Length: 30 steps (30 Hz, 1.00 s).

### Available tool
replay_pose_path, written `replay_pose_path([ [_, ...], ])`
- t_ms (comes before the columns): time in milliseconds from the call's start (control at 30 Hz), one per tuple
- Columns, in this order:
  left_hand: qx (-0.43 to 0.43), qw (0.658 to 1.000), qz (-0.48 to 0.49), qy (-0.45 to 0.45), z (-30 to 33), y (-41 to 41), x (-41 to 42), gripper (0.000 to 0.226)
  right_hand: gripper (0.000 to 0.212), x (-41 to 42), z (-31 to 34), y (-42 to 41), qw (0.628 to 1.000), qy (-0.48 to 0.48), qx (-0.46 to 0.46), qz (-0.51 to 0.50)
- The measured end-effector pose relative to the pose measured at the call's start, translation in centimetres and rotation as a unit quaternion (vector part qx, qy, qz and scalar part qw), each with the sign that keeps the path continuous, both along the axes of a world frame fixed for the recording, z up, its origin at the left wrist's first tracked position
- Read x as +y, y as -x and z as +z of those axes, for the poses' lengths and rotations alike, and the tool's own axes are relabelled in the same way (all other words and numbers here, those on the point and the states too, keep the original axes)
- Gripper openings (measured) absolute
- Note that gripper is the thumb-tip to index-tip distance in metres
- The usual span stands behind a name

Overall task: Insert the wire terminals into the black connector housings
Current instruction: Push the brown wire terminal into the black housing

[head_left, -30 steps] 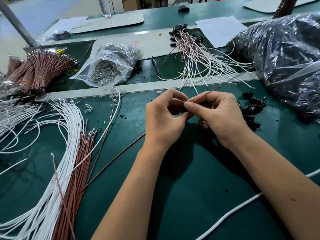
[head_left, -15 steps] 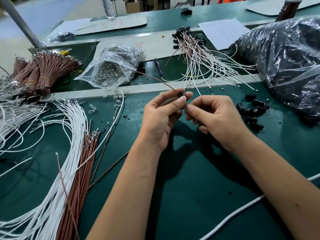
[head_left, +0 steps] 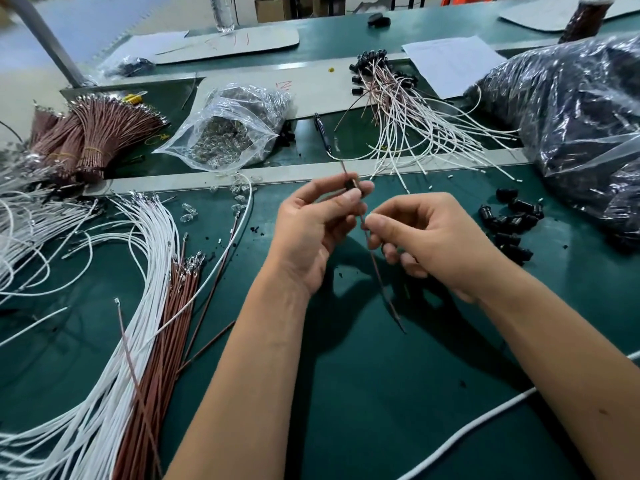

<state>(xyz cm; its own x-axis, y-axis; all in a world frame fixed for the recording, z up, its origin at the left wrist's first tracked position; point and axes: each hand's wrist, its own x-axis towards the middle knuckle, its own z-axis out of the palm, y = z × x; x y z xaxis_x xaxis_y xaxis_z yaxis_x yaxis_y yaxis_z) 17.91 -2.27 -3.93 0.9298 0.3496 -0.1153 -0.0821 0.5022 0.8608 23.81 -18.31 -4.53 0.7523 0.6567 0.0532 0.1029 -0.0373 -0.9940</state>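
Note:
My left hand (head_left: pixel 311 230) pinches a small black connector housing (head_left: pixel 350 186) between thumb and fingertips, above the green mat. A brown wire (head_left: pixel 379 278) runs through the housing, sticking out above it and hanging down toward the mat. My right hand (head_left: pixel 426 237) pinches that wire just below the housing. Loose black housings (head_left: pixel 509 220) lie in a pile to the right. Loose white wires (head_left: pixel 104 306) and brown wires (head_left: pixel 166 327) with metal terminals are fanned out on the left.
A clear bag of metal terminals (head_left: pixel 225 133) lies behind the hands. Finished wire assemblies (head_left: pixel 405 112) are heaped at the back. A big plastic bag of black parts (head_left: pixel 575 126) fills the right. Bundled brown wires (head_left: pixel 90 133) lie far left.
The brown wire swung from pointing back left to running up and down through the housing. My right hand moved from the housing down onto the wire below it.

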Motion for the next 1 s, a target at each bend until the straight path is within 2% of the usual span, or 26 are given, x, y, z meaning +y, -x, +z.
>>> replay_pose_path([
  [100,-0.001,0.999,-0.029,-0.033,-0.1,-0.1,-0.8,0.022,0.020,0.3,-0.6,0.3,0.999,0.022,-0.024,-0.023],
  [267,-0.011,0.999,-0.039,-0.011,0.1,0.1,-0.8,0.024,0.021,0.0,-0.4,0.2,0.999,0.040,-0.013,-0.010],
  [500,-0.004,1.000,-0.023,0.001,0.0,0.2,-0.7,0.025,0.023,-0.3,-0.5,-0.2,0.997,0.067,-0.047,-0.013],
  [633,-0.019,0.999,-0.026,-0.002,0.0,0.2,-0.7,0.025,0.018,-0.3,-0.8,-0.4,0.998,0.031,-0.038,-0.041],
  [733,-0.024,0.999,-0.031,-0.008,-0.1,0.2,-0.8,0.026,0.015,-0.4,-0.9,-0.6,0.996,0.014,-0.064,-0.066],
  [1000,-0.066,0.996,-0.041,-0.053,-0.1,0.4,-0.8,0.021,0.013,-0.5,-1.0,-0.8,0.995,0.012,-0.094,-0.029],
])
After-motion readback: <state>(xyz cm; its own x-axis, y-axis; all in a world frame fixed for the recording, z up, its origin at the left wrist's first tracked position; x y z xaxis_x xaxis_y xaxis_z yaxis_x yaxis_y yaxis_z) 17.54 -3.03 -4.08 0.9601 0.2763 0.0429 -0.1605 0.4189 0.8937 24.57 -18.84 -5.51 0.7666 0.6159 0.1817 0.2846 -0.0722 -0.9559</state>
